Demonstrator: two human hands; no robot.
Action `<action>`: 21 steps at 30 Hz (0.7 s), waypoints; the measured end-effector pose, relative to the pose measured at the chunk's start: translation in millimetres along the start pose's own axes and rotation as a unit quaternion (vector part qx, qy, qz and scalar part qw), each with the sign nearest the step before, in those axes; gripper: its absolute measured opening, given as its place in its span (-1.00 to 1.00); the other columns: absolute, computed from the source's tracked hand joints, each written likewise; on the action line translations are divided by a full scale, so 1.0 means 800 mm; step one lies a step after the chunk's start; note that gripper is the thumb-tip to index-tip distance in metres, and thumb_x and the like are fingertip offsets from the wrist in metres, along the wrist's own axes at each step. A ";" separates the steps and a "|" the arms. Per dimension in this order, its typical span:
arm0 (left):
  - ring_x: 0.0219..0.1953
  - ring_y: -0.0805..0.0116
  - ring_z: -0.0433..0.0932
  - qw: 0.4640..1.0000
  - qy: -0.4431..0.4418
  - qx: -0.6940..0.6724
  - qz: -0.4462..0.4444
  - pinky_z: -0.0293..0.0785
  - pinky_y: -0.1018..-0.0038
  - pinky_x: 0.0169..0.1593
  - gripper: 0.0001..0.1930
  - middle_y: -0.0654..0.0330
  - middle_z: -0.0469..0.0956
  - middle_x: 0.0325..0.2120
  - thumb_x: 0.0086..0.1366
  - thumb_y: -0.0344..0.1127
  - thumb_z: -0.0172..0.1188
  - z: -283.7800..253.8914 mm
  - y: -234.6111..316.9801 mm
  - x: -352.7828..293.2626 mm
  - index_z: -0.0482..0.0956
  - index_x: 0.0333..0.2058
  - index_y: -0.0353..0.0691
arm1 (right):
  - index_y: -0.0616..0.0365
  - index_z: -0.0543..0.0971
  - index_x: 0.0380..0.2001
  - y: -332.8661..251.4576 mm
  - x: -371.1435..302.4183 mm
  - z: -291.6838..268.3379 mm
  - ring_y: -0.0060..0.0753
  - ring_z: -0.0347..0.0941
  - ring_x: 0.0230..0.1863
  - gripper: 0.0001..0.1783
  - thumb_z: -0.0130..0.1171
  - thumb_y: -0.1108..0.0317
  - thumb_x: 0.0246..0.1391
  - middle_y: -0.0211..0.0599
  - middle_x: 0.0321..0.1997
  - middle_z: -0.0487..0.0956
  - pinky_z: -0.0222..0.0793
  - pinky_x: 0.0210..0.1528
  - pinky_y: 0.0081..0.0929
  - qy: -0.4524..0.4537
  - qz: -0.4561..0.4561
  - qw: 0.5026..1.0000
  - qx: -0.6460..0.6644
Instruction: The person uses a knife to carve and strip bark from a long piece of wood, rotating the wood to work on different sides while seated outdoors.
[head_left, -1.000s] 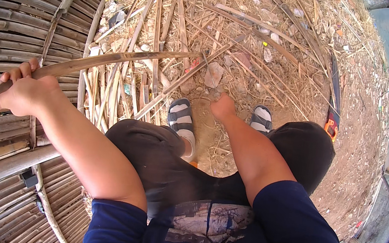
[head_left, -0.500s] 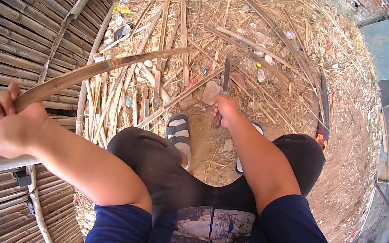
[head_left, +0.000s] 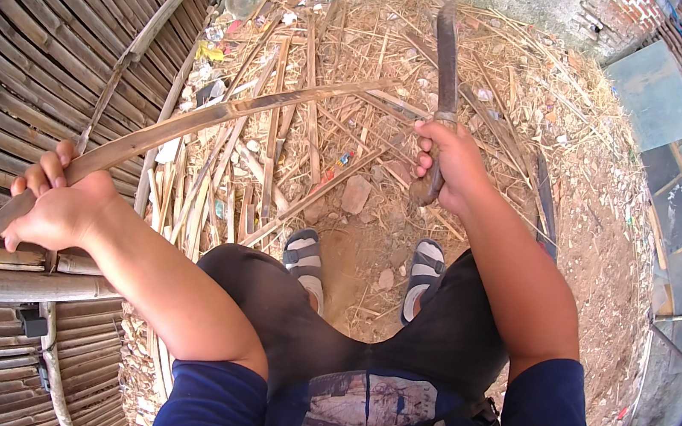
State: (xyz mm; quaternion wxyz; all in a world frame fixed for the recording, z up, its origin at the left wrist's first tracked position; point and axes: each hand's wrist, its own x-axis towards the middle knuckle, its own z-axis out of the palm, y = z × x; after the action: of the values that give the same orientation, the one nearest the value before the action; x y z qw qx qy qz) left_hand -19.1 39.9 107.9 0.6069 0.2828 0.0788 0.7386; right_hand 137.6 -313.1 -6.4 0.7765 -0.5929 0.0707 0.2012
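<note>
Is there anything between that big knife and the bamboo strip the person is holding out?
Nothing visible. The right hand holds the knife raised, blade pointing up and away. The left hand grips one end of the long bamboo strip, which stretches toward the knife. Only open air shows between blade and strip; the bamboo scraps lie on the ground below.

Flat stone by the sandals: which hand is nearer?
Right. The right hand, gripping the long knife, sits just up and right of the flat stone. The left hand is far off at the left, holding the bamboo strip.
</note>
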 end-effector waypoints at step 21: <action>-0.72 0.44 0.05 0.948 0.003 -0.165 -0.273 0.16 0.43 -0.54 -0.33 0.36 0.03 -0.73 0.43 0.37 -0.55 -0.048 -0.120 0.020 0.29 -0.42 -0.09 | 0.04 0.34 -0.09 -0.012 -0.008 -0.080 -0.51 0.39 -0.52 -0.63 0.28 0.38 0.12 -0.29 -0.22 0.43 0.38 -0.51 -0.41 0.064 -0.076 0.989 0.108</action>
State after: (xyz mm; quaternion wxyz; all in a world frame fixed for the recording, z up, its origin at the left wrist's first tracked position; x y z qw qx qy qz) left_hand 41.0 88.0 37.0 0.8230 0.1446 0.0315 0.5484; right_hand 143.9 -377.5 -14.2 0.8430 -0.5207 0.0966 0.0940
